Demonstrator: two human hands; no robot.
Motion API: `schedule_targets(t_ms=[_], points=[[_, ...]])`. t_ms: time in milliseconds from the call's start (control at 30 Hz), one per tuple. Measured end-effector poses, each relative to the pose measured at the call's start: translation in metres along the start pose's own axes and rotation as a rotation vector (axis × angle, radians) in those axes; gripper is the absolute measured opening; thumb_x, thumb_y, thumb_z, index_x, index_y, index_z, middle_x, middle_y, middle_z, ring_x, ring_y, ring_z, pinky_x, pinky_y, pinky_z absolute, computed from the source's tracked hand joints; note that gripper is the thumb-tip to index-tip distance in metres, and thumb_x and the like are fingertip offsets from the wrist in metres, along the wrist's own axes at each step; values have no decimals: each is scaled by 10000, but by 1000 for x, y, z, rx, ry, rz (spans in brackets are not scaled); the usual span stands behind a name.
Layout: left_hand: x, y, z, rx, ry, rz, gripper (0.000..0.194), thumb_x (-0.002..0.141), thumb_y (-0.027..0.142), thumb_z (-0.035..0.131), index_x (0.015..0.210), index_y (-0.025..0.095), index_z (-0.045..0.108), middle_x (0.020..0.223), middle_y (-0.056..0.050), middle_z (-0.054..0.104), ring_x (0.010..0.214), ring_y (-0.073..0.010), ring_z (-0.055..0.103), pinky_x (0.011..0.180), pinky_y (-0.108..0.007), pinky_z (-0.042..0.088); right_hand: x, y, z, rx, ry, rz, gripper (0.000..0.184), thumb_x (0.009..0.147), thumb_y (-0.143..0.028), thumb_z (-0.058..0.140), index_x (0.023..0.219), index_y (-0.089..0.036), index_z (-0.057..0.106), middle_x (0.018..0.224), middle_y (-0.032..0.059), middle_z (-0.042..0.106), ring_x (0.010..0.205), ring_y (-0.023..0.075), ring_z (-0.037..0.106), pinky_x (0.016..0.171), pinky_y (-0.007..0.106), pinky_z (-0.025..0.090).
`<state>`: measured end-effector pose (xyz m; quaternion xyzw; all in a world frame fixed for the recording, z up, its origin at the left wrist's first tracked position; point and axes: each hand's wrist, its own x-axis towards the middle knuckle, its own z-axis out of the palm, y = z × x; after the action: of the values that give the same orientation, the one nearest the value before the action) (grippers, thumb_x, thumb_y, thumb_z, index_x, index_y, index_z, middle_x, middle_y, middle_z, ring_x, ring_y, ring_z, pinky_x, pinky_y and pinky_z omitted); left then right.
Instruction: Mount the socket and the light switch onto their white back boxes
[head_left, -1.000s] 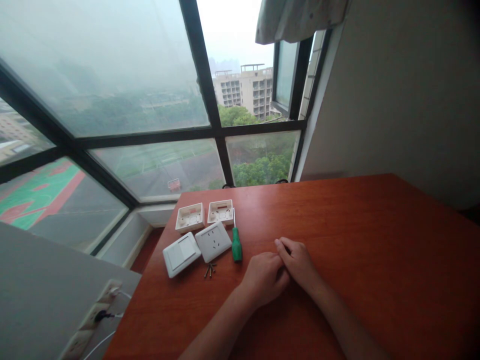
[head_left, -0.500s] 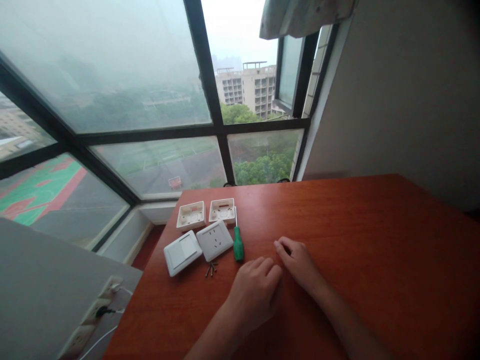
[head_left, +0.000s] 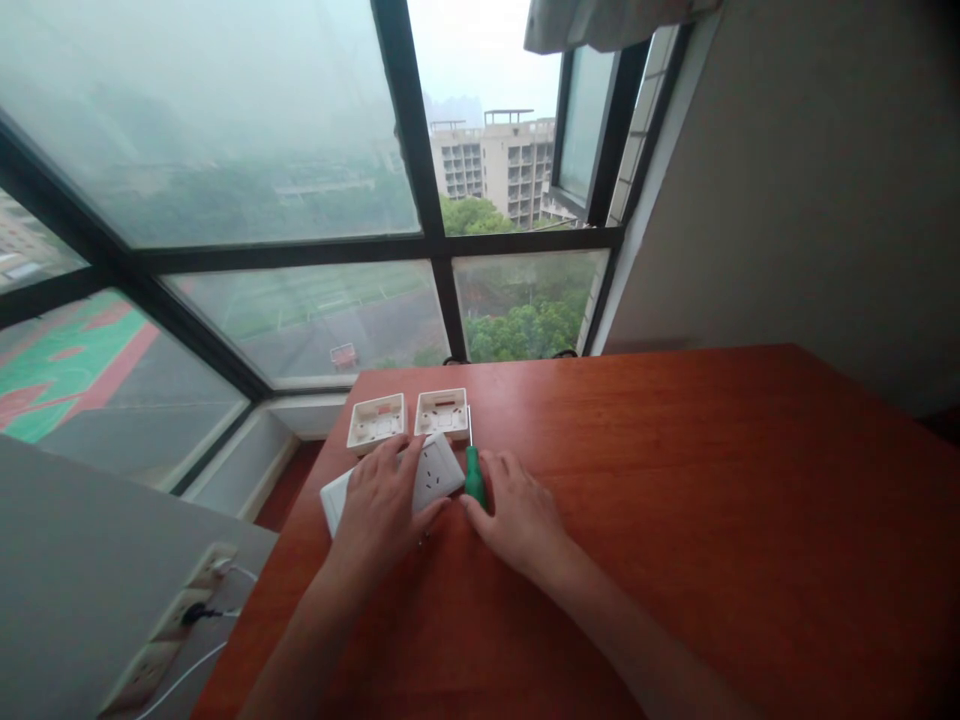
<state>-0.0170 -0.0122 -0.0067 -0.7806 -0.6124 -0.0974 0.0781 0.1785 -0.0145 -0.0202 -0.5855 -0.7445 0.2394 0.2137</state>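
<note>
My left hand [head_left: 382, 500] lies spread over two white plates at the table's left: a socket plate [head_left: 437, 472], half covered, and a switch plate [head_left: 332, 500], of which only a corner shows. Its thumb rests at the socket plate's near edge. My right hand [head_left: 514, 510] sits just right of it, fingers curled against the green handle of a screwdriver [head_left: 473, 472] lying on the table; whether it grips the handle is unclear. Two empty white mounting boxes [head_left: 377, 421] [head_left: 442, 412] sit behind. Small screws are mostly hidden under my left hand.
The red-brown wooden table [head_left: 675, 480] stands against a grey wall on the right and a large dark-framed window behind. A white power strip with cables [head_left: 176, 625] lies on a grey surface at the lower left.
Both hands have moved left and forward from the table's middle. The left hand now covers the plates and the right hand has reached the screwdriver handle.
</note>
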Motion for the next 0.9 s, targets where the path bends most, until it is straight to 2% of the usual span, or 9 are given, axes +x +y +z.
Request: schedule_targets(t_ms=[133, 267, 367, 567, 767, 900], points=[[5, 4, 0, -31, -4, 12, 697, 798, 446, 647, 1367, 152, 370, 1368, -180, 461, 1232, -348, 467, 1017, -477, 386, 4, -9, 2, -127, -58, 20, 598, 822, -465, 540, 1352, -219, 412, 1200, 126, 549, 1063, 288, 569, 797, 374, 458], [21, 2, -9, -46, 8, -23, 504, 882, 385, 549, 1306, 135, 444, 1319, -165, 506, 1191, -320, 503, 985, -436, 418, 12, -11, 0, -170, -74, 33, 509, 814, -279, 510, 1310, -190, 440, 1118, 118, 590, 954, 262, 622, 764, 352, 465], [40, -4, -15, -40, 7, -64, 339, 925, 320, 472, 1211, 146, 528, 1235, -143, 569, 1113, -288, 555, 944, -397, 440, 19, -12, 0, -202, -66, 66, 449, 813, -215, 484, 1258, -165, 474, 1071, 139, 608, 882, 276, 644, 719, 372, 470], [69, -10, -14, 37, -138, -127, 280, 949, 313, 407, 1103, 160, 585, 1042, -111, 659, 984, -251, 615, 839, -337, 463, 29, -14, 6, -226, -45, 91, 427, 868, -274, 501, 1279, -165, 456, 1121, 175, 600, 928, 289, 640, 723, 373, 472], [83, -14, -9, 76, -193, -165, 272, 931, 313, 423, 1078, 157, 591, 1017, -130, 676, 958, -260, 633, 814, -339, 461, 45, 10, 0, -123, -37, 173, 238, 843, -223, 498, 1036, -122, 593, 1002, 184, 666, 901, 281, 650, 738, 360, 456], [95, -18, -4, 89, -240, -200, 246, 912, 280, 436, 1014, 153, 621, 985, -155, 694, 915, -280, 655, 777, -351, 469, 63, 34, -4, 10, -17, 182, 253, 897, -274, 447, 1085, -163, 575, 991, 105, 691, 861, 204, 649, 708, 295, 460]])
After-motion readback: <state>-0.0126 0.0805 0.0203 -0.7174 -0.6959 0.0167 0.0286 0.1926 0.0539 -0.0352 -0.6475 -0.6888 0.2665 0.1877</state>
